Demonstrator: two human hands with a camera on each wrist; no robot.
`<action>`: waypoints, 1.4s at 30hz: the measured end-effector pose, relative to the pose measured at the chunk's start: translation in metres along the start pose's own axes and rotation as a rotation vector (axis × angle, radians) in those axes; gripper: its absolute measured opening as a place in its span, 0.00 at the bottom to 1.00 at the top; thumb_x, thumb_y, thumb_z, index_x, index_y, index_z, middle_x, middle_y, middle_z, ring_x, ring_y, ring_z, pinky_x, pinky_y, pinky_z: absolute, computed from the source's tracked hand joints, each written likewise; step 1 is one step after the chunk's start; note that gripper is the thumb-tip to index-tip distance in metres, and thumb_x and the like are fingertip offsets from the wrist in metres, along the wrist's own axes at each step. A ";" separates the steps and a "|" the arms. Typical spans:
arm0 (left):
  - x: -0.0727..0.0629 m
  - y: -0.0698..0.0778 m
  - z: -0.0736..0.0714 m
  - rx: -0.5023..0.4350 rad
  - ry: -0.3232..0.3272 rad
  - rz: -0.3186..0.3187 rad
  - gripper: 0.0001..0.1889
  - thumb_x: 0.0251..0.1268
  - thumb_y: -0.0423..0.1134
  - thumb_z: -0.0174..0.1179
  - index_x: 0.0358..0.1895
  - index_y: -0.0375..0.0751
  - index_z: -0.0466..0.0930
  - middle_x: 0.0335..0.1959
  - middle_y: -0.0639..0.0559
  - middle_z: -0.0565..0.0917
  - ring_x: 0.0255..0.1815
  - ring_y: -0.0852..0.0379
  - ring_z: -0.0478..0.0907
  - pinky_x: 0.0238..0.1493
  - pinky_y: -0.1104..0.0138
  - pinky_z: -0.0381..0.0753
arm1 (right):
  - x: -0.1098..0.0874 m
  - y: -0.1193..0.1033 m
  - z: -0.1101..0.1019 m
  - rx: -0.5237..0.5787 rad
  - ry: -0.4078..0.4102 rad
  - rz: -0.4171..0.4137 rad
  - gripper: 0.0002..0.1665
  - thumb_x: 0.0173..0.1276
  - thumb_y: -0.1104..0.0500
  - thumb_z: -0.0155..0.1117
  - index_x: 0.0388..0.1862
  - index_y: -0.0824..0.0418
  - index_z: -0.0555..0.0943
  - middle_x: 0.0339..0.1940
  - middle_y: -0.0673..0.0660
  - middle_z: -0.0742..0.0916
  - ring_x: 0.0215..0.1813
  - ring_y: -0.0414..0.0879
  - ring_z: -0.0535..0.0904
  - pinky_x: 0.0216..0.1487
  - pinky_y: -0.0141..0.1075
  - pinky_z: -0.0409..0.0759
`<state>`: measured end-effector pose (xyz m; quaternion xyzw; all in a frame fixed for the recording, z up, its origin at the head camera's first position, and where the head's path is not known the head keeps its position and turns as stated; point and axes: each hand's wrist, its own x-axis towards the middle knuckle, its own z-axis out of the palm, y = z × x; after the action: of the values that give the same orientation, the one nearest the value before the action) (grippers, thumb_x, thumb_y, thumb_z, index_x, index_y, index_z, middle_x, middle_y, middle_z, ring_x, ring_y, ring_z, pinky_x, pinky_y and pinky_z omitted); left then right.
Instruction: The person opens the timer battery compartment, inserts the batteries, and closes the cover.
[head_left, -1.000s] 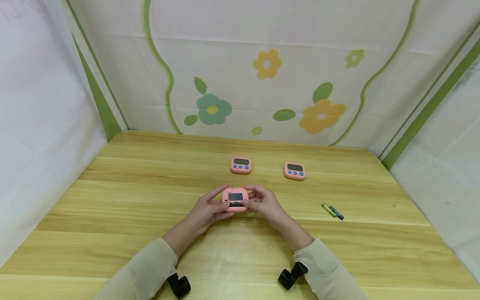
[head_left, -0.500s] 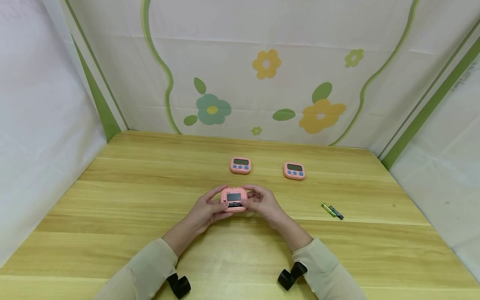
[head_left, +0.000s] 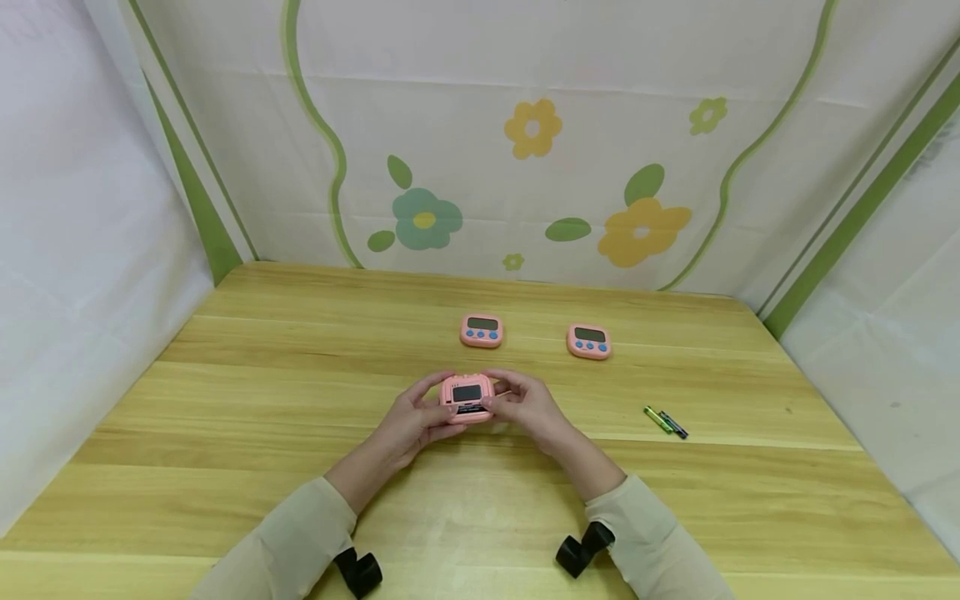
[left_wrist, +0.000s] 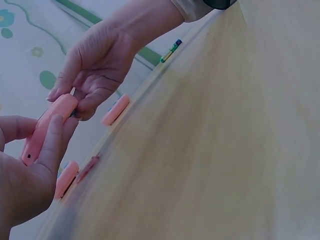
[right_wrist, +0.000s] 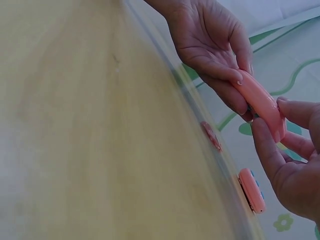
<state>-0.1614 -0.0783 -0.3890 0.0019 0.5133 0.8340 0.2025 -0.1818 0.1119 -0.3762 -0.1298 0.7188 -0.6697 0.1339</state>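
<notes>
A pink digital timer [head_left: 467,393] is held between both hands with its back toward the head camera. Across its lower part runs an uncovered battery compartment [head_left: 471,409] with something dark in it. My left hand [head_left: 411,423] grips the timer's left side, thumb at the compartment's left end. From the other side my right hand [head_left: 534,412] pinches it, thumb at the right end of the slot. The left wrist view shows the timer [left_wrist: 46,127] edge-on and raised above the table. A small flat pink piece [left_wrist: 88,169] lies beyond it, hidden in the head view.
Two more pink timers, a left one [head_left: 482,331] and a right one [head_left: 588,342], lie screen up behind the hands. A green battery [head_left: 657,420] and a dark battery [head_left: 673,425] lie side by side at right. Flowered cloth [head_left: 480,150] walls off the wooden table's back.
The timer has shifted very slightly left in the hands, which keep their grip. Everything else on the table stays where it was.
</notes>
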 end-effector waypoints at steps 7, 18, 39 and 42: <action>0.000 0.001 -0.003 0.054 -0.034 -0.014 0.30 0.57 0.26 0.48 0.64 0.41 0.53 0.50 0.35 0.66 0.31 0.52 0.77 0.38 0.60 0.78 | 0.004 0.001 -0.002 -0.025 -0.090 -0.018 0.26 0.56 0.69 0.59 0.56 0.70 0.68 0.37 0.63 0.76 0.32 0.46 0.76 0.38 0.48 0.77; 0.004 0.004 -0.009 0.122 0.108 0.025 0.23 0.59 0.33 0.52 0.59 0.34 0.63 0.38 0.40 0.77 0.28 0.54 0.78 0.30 0.62 0.79 | 0.013 0.001 0.000 -0.006 -0.101 0.007 0.21 0.60 0.66 0.56 0.53 0.70 0.70 0.35 0.60 0.79 0.34 0.48 0.76 0.38 0.44 0.78; 0.006 0.008 -0.017 -0.038 0.355 0.094 0.19 0.61 0.32 0.49 0.57 0.41 0.66 0.48 0.35 0.71 0.30 0.54 0.78 0.31 0.64 0.79 | 0.024 0.019 0.001 -0.504 -0.173 -0.109 0.24 0.51 0.62 0.66 0.49 0.67 0.75 0.37 0.56 0.79 0.31 0.43 0.69 0.30 0.31 0.72; 0.006 0.007 -0.017 -0.042 0.356 0.088 0.19 0.60 0.32 0.50 0.56 0.41 0.66 0.48 0.35 0.71 0.31 0.54 0.78 0.31 0.64 0.79 | 0.024 0.021 0.003 -0.631 -0.174 -0.138 0.27 0.50 0.58 0.67 0.50 0.64 0.75 0.36 0.52 0.77 0.30 0.42 0.68 0.29 0.31 0.71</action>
<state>-0.1733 -0.0937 -0.3922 -0.1275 0.5230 0.8397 0.0718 -0.2037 0.1019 -0.3981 -0.2702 0.8660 -0.4081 0.1023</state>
